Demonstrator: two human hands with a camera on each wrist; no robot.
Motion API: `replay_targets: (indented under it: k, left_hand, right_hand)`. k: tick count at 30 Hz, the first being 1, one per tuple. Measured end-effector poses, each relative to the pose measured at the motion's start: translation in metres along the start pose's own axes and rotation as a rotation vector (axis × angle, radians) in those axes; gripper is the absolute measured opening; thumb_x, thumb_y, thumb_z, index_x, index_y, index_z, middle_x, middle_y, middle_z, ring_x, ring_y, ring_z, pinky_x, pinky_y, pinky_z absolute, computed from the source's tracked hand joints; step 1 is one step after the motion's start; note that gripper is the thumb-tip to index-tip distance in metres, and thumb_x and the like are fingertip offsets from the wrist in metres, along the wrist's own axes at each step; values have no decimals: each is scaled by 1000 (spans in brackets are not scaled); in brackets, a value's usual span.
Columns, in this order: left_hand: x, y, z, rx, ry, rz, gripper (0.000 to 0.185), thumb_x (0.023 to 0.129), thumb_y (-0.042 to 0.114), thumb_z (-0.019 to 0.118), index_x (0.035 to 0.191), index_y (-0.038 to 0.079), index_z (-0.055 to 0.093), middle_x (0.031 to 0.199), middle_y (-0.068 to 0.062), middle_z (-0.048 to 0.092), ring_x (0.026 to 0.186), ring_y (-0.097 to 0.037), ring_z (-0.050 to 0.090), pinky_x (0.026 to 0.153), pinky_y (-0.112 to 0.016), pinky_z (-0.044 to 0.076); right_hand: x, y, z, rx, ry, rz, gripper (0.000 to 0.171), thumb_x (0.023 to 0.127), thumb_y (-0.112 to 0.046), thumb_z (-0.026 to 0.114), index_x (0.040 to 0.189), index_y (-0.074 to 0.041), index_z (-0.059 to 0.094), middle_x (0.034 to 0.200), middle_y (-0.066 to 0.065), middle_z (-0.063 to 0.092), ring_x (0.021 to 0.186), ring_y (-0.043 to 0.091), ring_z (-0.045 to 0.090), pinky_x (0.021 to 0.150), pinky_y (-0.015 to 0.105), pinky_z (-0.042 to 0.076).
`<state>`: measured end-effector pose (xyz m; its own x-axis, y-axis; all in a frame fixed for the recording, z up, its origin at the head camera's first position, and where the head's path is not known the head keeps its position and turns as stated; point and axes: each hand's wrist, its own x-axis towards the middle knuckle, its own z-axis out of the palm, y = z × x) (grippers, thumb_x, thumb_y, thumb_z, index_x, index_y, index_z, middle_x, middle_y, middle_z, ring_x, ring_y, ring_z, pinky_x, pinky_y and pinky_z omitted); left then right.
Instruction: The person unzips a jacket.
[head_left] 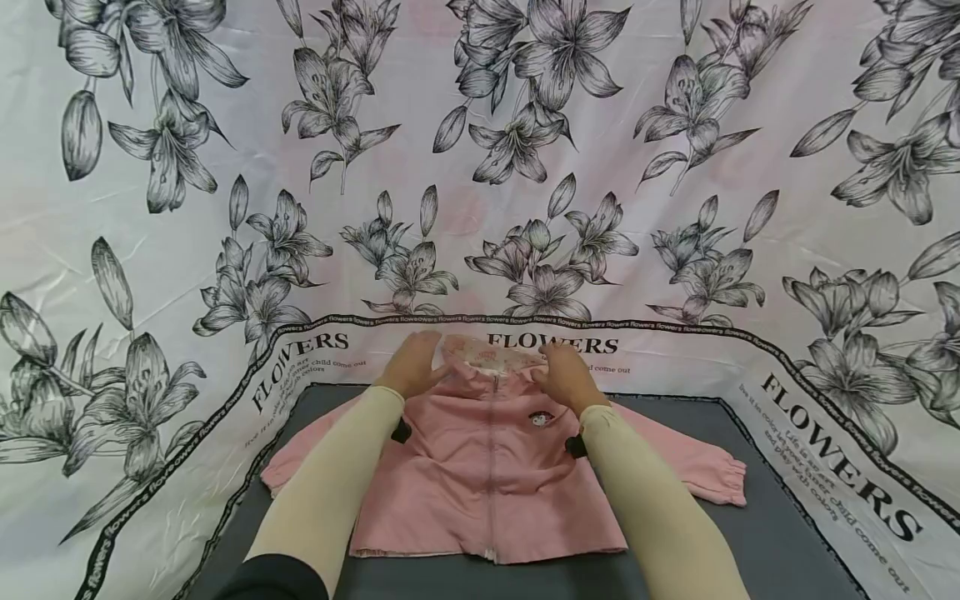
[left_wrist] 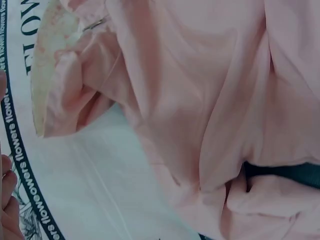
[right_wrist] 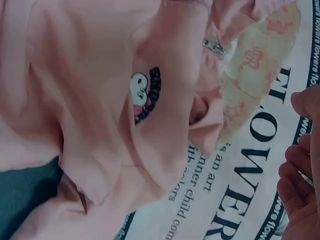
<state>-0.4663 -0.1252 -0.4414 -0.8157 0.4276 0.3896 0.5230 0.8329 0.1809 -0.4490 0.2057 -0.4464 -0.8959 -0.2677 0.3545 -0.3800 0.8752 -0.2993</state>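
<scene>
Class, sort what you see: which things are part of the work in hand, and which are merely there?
In use: pink jacket; left hand and right hand, both at its collar.
Merely there: flower-print cloth; grey mat.

A staged garment-folding set rather than a lived-in room: a white sheet [head_left: 480, 167] printed with black lilies and "FLOWERS" lettering hangs behind and drapes round a dark grey worktop [head_left: 780, 533].

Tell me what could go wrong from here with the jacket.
The jacket lies zipped and flat, but its hood spills off the grey mat onto the cloth; it may bunch. Both sleeves are spread; the right sleeve could drag. The left hand and right hand only rest near the collar.
</scene>
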Motion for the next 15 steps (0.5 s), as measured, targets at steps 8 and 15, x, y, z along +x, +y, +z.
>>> replay_targets:
  k: [8, 15]
  left_hand:
    - [2, 11, 26, -134, -49, 47, 66, 99, 20, 83, 156, 0, 56, 156, -24, 61, 148, -45, 55, 132, -63, 29]
    - [13, 15, 42, -125, 6, 94, 65, 100, 21, 82, 151, -10, 55, 158, -31, 56, 151, -48, 51, 132, -63, 29]
  right_hand:
    - [-2, -2, 28, 2, -64, 5, 45, 104, -19, 74, 140, 7, 68, 138, 27, 70, 129, 46, 66, 111, 59, 54]
    - [3, -4, 43, 87, -38, 9, 42, 105, -17, 71, 140, 5, 68, 137, 27, 72, 128, 46, 69, 110, 60, 56]
